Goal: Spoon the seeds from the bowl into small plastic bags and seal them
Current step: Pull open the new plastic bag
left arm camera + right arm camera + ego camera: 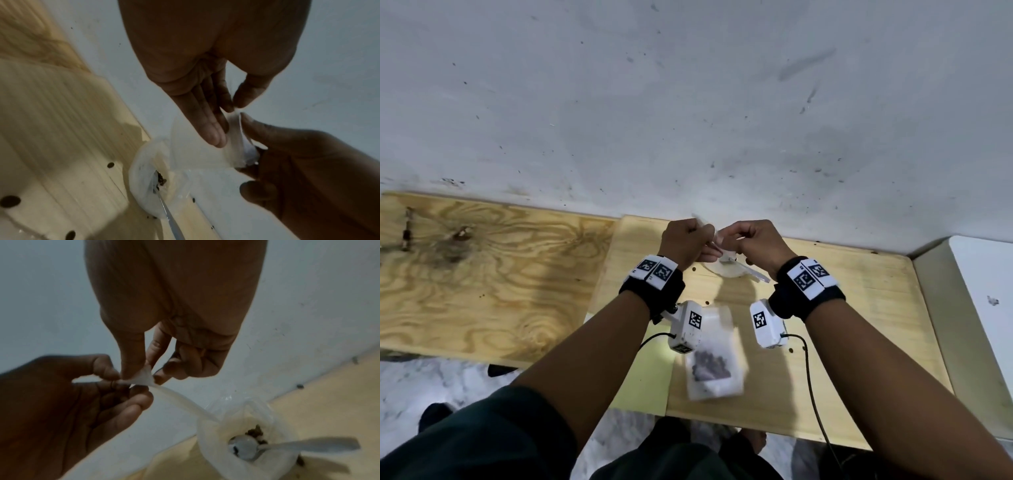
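Film-thin and limp, the small plastic bag (205, 154) hangs between both grips above the bowl (144, 186), left hand (685, 240) pinching one lip of its mouth, right hand (753, 240) pinching the other, slippery, best held at the rim.

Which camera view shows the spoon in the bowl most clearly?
The right wrist view: the spoon lies in the bowl, its scoop and handle both visible beside a few seeds. The left wrist view shows only its thin handle edge-on. In the head view it is small, mostly hidden behind the hands.
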`<act>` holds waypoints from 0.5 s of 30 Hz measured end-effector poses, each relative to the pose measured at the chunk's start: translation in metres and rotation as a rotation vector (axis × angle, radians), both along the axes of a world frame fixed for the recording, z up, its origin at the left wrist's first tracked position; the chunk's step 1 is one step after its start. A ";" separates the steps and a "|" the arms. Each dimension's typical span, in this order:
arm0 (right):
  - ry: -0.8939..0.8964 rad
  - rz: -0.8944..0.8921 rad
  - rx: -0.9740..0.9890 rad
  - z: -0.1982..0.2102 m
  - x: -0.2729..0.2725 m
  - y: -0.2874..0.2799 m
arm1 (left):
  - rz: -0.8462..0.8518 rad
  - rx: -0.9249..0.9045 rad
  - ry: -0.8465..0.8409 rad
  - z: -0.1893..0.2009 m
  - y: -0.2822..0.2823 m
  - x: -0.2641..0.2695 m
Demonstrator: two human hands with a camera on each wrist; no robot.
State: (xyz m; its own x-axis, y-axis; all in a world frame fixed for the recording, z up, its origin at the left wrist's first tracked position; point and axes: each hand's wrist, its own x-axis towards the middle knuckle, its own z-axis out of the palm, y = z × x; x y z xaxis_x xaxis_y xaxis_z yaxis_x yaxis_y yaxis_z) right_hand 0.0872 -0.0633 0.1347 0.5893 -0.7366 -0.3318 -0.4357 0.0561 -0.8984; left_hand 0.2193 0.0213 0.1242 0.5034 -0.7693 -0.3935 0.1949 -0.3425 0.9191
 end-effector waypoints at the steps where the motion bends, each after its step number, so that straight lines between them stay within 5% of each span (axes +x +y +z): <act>1: 0.003 0.017 -0.038 0.000 0.001 0.000 | 0.007 0.015 0.006 0.001 -0.002 -0.002; 10: 0.204 0.060 -0.369 -0.013 -0.008 -0.010 | -0.166 0.119 -0.350 -0.003 -0.012 -0.013; 15: 0.184 -0.058 -0.357 -0.018 -0.015 -0.023 | -0.236 0.135 -0.441 -0.008 -0.013 -0.017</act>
